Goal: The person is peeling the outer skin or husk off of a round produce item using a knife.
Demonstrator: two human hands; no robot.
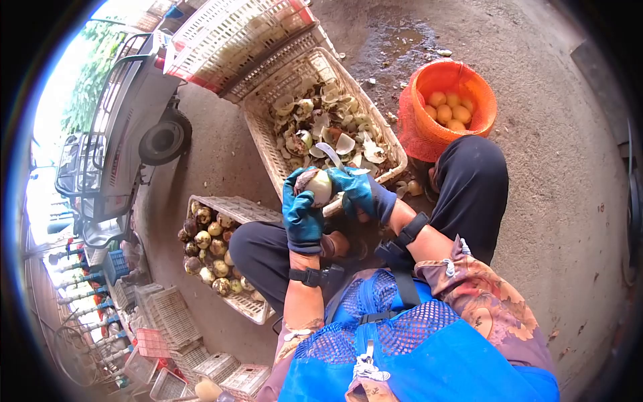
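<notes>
My left hand (303, 213), in a teal glove, is closed round a partly peeled, onion-like bulb (319, 189), pale on one side with brown skin on the other. Beside it my right hand (355, 191), gloved alike, grips a knife (328, 153) whose curved pale blade points up and away from me; the handle is hidden in the fingers. Both hands are over the near end of a cream plastic crate (263, 137), which holds a heap of peelings (326, 127).
Left of my knees, a tilted crate (249, 309) holds several unpeeled bulbs (213, 248). An orange bucket (416, 134) with pale round pieces (450, 110) stands beyond my right knee. Another crate (234, 40) adjoins the peelings crate. A vehicle (124, 127) and stacked baskets (171, 315) are at left.
</notes>
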